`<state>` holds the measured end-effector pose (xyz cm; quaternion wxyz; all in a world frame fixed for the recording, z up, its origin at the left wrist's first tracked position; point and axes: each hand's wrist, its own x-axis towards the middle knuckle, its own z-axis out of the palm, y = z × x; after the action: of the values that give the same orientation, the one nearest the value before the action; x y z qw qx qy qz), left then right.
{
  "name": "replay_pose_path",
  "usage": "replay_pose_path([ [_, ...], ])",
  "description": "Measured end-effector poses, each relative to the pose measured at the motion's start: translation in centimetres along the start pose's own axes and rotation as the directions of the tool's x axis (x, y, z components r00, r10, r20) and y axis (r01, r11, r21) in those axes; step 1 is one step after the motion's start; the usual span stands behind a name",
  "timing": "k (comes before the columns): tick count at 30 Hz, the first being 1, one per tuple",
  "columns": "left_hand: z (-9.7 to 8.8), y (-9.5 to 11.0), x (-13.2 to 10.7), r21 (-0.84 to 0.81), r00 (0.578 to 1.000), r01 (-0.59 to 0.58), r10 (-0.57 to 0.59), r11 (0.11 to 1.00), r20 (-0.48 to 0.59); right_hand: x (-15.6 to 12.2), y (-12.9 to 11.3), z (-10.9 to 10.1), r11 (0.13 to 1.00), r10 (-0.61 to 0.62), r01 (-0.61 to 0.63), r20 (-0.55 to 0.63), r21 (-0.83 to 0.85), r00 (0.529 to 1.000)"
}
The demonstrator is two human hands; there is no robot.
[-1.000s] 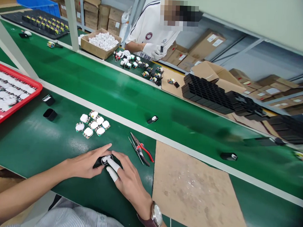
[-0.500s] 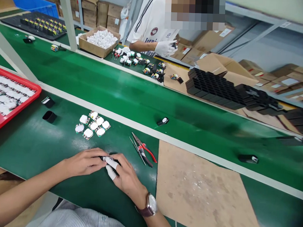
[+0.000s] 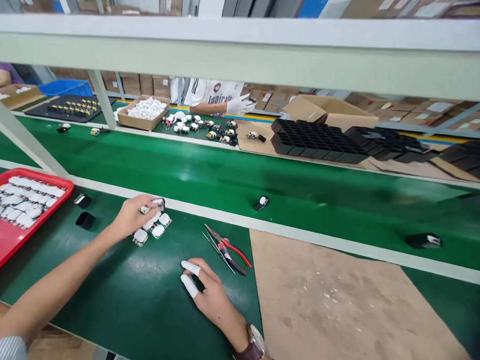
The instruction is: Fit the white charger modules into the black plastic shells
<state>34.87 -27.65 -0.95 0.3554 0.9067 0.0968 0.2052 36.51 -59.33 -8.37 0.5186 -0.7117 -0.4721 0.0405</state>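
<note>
My left hand (image 3: pixel 133 217) reaches over the cluster of small circuit boards with white pads (image 3: pixel 158 230). Its fingers are closed on a small black housing with a white end (image 3: pixel 159 202), close to the pale rail, and they hide part of the cluster. Lower on the green bench, my right hand (image 3: pixel 210 292) holds nothing. White finger cots cover two of its fingers, which are apart. Long-nose pliers with red and black handles (image 3: pixel 230 248) lie beyond the right hand, with metal tweezers (image 3: pixel 217 253) alongside.
At left are a red tray of white-padded boards (image 3: pixel 62 187) and two black housings (image 3: pixel 85 220). A brown cardboard sheet (image 3: pixel 338 309) lies at right. Black housings (image 3: pixel 262 203) sit on the green conveyor (image 3: pixel 209 171). Across it, a co-worker's gloved hand (image 3: pixel 240 105) holds something dark.
My hands have parted. The left has moved up and left to the boards with the housing; the right has let go and opened. The view has tilted up, bringing an overhead beam in.
</note>
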Motion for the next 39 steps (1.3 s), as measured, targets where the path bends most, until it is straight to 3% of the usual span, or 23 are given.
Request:
replay_pose_path([
  [4,-1.4,-2.8,8.5,0.171,0.994,0.089,-0.076,0.981,-0.077,0.1,0.0,-0.1,0.998,-0.055,0.055,-0.036,-0.023,0.998],
  [6,-1.5,-4.0,10.5,0.239,0.991,0.122,-0.106,0.963,-0.08,0.1,0.1,0.0,0.996,-0.081,0.08,-0.041,-0.046,0.996],
  [8,-1.7,-4.7,10.6,0.285,0.992,0.124,-0.11,0.95,-0.063,0.0,0.3,0.0,0.993,-0.099,0.096,-0.038,-0.069,0.994],
  [11,-3.4,-5.0,7.9,0.331,0.995,0.096,-0.081,0.939,-0.059,-0.1,0.6,-0.1,0.989,-0.115,0.111,-0.032,-0.098,0.993],
  [15,-8.4,-5.3,0.6,0.395,0.994,0.083,-0.048,0.915,-0.096,0.9,-0.1,-0.3,0.972,-0.109,0.119,0.064,-0.201,0.992],
  [18,-11.8,-6.9,-5.3,0.488,0.991,0.114,-0.068,0.865,-0.112,3.6,-1.0,0.3,0.913,-0.14,0.195,0.173,-0.359,0.975],
  [22,-12.9,-9.0,-10.5,0.549,0.99,0.137,-0.131,0.824,-0.05,8.4,-1.3,3.1,0.803,-0.27,0.353,0.236,-0.48,0.934],
  [25,-12.5,-7.8,-11.8,0.483,0.987,0.14,-0.159,0.864,-0.001,9.9,-0.9,4.9,0.783,-0.282,0.374,0.253,-0.497,0.926],
  [29,-10.6,-2.5,-12.2,0.309,0.996,0.036,-0.062,0.95,0.072,7.3,-0.7,3.8,0.788,-0.273,0.385,0.288,-0.48,0.918],
  [31,-8.7,0.2,-12.3,0.184,0.985,-0.036,0.004,0.982,0.17,5.0,-0.8,2.1,0.821,-0.264,0.372,0.29,-0.432,0.92],
  [34,-4.4,2.8,-12.4,0.062,0.928,-0.104,0.075,0.993,0.364,2.2,-1.1,-0.6,0.902,-0.191,0.263,0.231,-0.342,0.954],
  [37,-0.2,3.4,-11.8,0.023,0.868,-0.137,0.108,0.99,0.485,0.9,-1.4,-1.8,0.923,-0.093,0.151,0.176,-0.353,0.98],
  [39,1.6,3.2,-11.2,0.005,0.849,-0.124,0.104,0.992,0.519,0.9,-1.5,-1.5,0.91,-0.07,0.135,0.177,-0.391,0.982],
])
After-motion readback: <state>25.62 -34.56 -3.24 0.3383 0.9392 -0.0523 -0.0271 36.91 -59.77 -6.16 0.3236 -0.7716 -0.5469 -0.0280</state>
